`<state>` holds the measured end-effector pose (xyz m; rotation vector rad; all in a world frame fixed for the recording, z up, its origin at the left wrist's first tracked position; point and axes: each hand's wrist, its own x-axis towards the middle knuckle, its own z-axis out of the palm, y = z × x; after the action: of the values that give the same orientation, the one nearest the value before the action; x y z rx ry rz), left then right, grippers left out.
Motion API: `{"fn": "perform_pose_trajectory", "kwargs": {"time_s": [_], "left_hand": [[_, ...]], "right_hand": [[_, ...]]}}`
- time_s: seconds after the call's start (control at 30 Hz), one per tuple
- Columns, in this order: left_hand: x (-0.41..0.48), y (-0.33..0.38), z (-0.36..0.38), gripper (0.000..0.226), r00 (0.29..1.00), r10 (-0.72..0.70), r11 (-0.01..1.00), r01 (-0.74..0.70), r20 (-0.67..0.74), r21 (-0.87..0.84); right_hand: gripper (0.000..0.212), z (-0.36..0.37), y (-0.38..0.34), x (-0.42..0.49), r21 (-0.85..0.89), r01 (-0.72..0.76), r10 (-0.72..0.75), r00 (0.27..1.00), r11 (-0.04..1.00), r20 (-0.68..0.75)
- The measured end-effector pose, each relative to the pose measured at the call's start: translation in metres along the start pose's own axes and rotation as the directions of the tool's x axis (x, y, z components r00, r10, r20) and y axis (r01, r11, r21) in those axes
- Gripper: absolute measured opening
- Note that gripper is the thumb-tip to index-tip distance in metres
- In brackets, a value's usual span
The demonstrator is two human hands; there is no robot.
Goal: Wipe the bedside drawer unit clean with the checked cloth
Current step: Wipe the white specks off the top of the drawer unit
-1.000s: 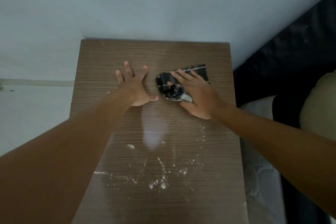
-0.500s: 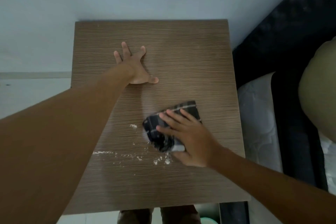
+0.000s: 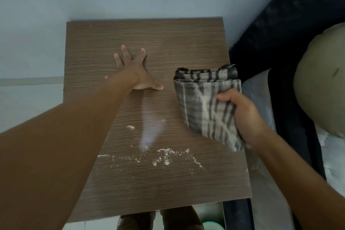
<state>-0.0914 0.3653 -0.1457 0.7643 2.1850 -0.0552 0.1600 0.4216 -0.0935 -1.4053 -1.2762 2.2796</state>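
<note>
Woodgrain drawer unit (image 3: pixel 177 39) bears crumbs (image 3: pixel 165 156); left grip (image 3: pixel 134 73) splayed flat, right grip (image 3: pixel 244 117) clutches cloth (image 3: pixel 203 106).

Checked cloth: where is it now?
Head view, right side: checked cloth gripped in the right hand over the right edge of the drawer unit, beside the mattress.

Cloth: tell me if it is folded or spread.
Folded. The cloth shows several stacked layers along its far edge, and the right hand grips it as one thick pad.

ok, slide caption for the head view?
Left hand flat on the drawer unit top, right hand gripping the checked cloth at its right edge, white crumbs unwiped.
</note>
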Motion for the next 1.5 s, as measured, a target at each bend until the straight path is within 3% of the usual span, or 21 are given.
{"fn": "perform_pose_trajectory", "kwargs": {"time_s": [0.17, 0.27, 0.4, 0.57, 0.63, 0.7, 0.8, 1.03, 1.5], "left_hand": [[0.005, 0.002, 0.003, 0.133, 1.000, 0.006, 1.000, -0.006, 0.002, 0.005], [0.008, 0.003, 0.004, 0.134, 1.000, 0.018, 1.000, -0.018, -0.004, 0.009], [0.009, 0.009, 0.002, 0.133, 1.000, 0.010, 1.000, -0.010, 0.010, -0.001], [0.010, 0.015, 0.000, 0.133, 1.000, -0.002, 1.000, 0.003, 0.031, -0.015], [0.011, 0.015, -0.001, 0.134, 0.999, -0.008, 1.000, 0.008, 0.032, -0.016], [0.011, 0.015, -0.001, 0.134, 0.999, -0.010, 1.000, 0.011, 0.035, -0.018], [0.012, 0.014, 0.000, 0.134, 0.999, -0.004, 1.000, 0.005, 0.032, -0.023], [0.013, 0.013, 0.001, 0.134, 1.000, 0.007, 0.999, -0.006, 0.026, -0.031], [0.012, 0.010, 0.002, 0.133, 0.999, 0.033, 0.999, -0.033, 0.018, -0.003]], "right_hand": [[0.023, -0.018, -0.047, 0.022, -0.266, 0.236, -0.266, 0.961, 0.935, -0.082], [0.026, -0.020, -0.071, 0.035, -0.485, 0.409, -0.509, 0.856, 0.773, -0.089], [0.031, -0.023, -0.094, 0.069, -0.750, 0.442, -0.687, 0.726, 0.492, -0.022], [0.019, -0.023, -0.111, 0.138, -0.926, 0.378, -0.684, 0.673, -0.008, 0.280], [0.032, -0.023, -0.108, 0.167, -0.925, 0.323, -0.599, 0.707, -0.201, 0.377], [0.052, -0.024, -0.100, 0.188, -0.895, 0.320, -0.445, 0.783, -0.310, 0.434], [0.066, -0.031, -0.082, 0.209, -0.852, 0.422, -0.298, 0.808, -0.310, 0.508], [0.069, -0.039, -0.066, 0.215, -0.841, 0.440, -0.357, 0.766, -0.316, 0.535], [0.072, -0.045, -0.005, 0.141, -0.874, 0.410, -0.397, 0.779, -0.262, 0.485]]}}
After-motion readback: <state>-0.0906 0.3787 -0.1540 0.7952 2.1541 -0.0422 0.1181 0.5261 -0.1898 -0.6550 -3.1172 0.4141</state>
